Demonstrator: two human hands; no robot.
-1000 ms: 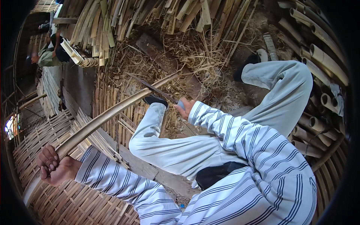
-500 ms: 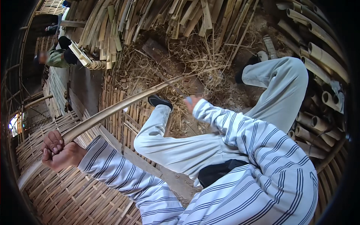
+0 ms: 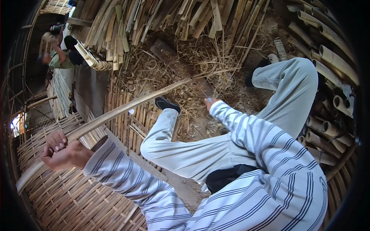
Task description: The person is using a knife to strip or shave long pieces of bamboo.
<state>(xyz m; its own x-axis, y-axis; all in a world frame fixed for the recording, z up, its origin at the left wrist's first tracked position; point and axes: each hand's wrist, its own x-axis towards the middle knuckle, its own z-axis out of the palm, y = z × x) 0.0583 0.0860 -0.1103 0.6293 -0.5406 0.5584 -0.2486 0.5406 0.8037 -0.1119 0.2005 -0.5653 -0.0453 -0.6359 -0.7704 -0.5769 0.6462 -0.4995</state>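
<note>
A long split bamboo strip [image 3: 127,104] slants across the view, from the lower left up to the shavings in the middle. My left hand [image 3: 65,152] is closed around its thick near part, fingers wrapped over the strip. My right hand [image 3: 210,103] is closed on what looks like a knife, its thin blade [image 3: 204,94] showing faintly just beyond the fingers. That blade is apart from the strip, a little below its far part. Most of the right-hand fingers and the handle are hidden or blurred.
Curly bamboo shavings [image 3: 169,73] cover the ground around a dark plank [image 3: 163,52]. Split bamboo slats [image 3: 154,15] are piled at the back. Cut bamboo tubes [image 3: 331,56] stack up on the right. Woven bamboo matting [image 3: 77,196] lies at lower left. Another person [image 3: 61,57] sits at far left.
My right hand has moved to the right, drawing the blade away from the strip. My left hand keeps its grip. The person at far left has raised an arm.
</note>
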